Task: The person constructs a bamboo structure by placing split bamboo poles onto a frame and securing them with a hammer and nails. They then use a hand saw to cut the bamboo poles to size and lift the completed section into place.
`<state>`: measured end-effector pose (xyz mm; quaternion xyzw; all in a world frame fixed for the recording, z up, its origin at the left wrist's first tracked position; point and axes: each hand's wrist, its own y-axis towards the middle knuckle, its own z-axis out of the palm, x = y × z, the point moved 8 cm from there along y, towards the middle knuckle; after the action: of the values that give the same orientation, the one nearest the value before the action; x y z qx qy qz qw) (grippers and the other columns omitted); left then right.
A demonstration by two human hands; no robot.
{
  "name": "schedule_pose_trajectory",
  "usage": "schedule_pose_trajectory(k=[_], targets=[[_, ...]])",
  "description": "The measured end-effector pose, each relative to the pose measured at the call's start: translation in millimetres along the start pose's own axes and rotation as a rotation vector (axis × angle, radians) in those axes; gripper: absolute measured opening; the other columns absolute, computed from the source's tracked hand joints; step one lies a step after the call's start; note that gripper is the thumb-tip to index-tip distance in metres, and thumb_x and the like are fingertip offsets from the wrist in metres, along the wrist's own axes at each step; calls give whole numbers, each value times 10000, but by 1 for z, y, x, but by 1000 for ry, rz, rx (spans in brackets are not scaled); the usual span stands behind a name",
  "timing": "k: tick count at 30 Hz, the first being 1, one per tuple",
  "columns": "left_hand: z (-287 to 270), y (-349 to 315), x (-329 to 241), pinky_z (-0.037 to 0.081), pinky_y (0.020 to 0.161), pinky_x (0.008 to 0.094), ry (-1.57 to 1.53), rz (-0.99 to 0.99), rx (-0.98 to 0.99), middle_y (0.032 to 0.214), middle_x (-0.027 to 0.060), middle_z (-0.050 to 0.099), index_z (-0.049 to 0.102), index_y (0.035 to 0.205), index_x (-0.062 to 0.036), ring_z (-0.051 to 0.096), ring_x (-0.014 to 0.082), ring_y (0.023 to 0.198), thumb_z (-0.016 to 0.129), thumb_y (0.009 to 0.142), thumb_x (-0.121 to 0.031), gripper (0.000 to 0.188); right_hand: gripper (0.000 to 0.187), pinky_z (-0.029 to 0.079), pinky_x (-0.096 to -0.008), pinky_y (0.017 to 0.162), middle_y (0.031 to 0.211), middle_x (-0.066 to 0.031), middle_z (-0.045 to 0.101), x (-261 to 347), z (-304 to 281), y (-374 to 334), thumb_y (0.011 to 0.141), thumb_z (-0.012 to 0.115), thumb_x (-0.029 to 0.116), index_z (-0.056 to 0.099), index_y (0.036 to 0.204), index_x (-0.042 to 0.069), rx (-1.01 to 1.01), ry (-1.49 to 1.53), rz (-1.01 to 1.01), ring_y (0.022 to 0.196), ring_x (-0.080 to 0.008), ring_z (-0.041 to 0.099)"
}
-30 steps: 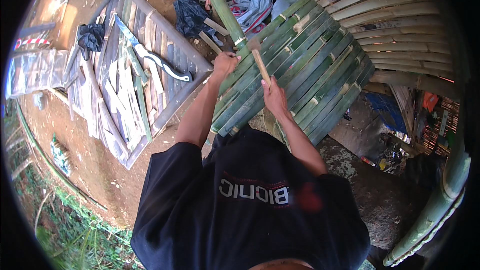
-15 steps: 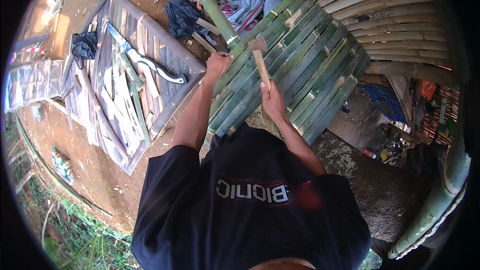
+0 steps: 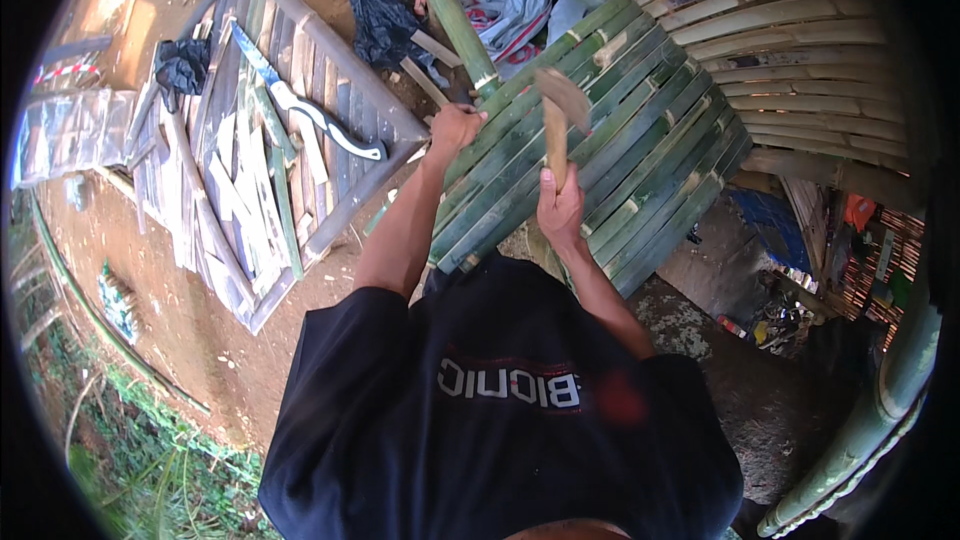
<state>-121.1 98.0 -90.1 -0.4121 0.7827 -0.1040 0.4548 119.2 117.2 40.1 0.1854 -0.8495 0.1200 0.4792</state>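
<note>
My right hand (image 3: 561,204) is closed round the wooden handle of a hatchet (image 3: 557,140), whose head is raised over the bamboo slats and smeared by motion. Below it lies a panel of green split-bamboo slats (image 3: 600,165), set side by side in front of me. At the panel's left edge, near the foot of a bamboo pole (image 3: 452,20), my left hand (image 3: 457,129) is closed with its fingertips pinched together. What those fingers hold, if anything, is too small to make out.
On my left a slatted bamboo platform (image 3: 345,202) carries a folding saw (image 3: 300,105), bamboo strips (image 3: 235,185) and a black plastic bag (image 3: 182,67). Another black bag (image 3: 385,28) and a white sack (image 3: 510,2) lie beyond. A curved bamboo slat wall (image 3: 790,47) rises at the right.
The hatchet has swung up toward the camera and its head now blurs. My left hand keeps its place at the panel's edge. The whole view has shifted slightly.
</note>
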Motion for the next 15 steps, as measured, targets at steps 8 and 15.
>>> schedule_pose_trajectory(k=[8, 15], targets=[[-3, 1, -1, 513, 839, 394, -45, 1, -9, 963, 184, 709, 728, 1008, -68, 678, 335, 944, 733, 773, -376, 388, 294, 459, -505, 601, 752, -253, 624, -10, 6, 18, 976, 524, 290, 518, 1027, 1, 68, -106, 152, 751, -472, 626], [-2, -4, -2, 519, 833, 393, -61, 21, -42, 943, 181, 713, 738, 979, -68, 682, 335, 934, 733, 782, -372, 362, 319, 450, -522, 615, 790, -287, 618, -42, 26, 17, 978, 513, 330, 518, 1037, 17, 199, -253, 215, 797, -496, 598]])
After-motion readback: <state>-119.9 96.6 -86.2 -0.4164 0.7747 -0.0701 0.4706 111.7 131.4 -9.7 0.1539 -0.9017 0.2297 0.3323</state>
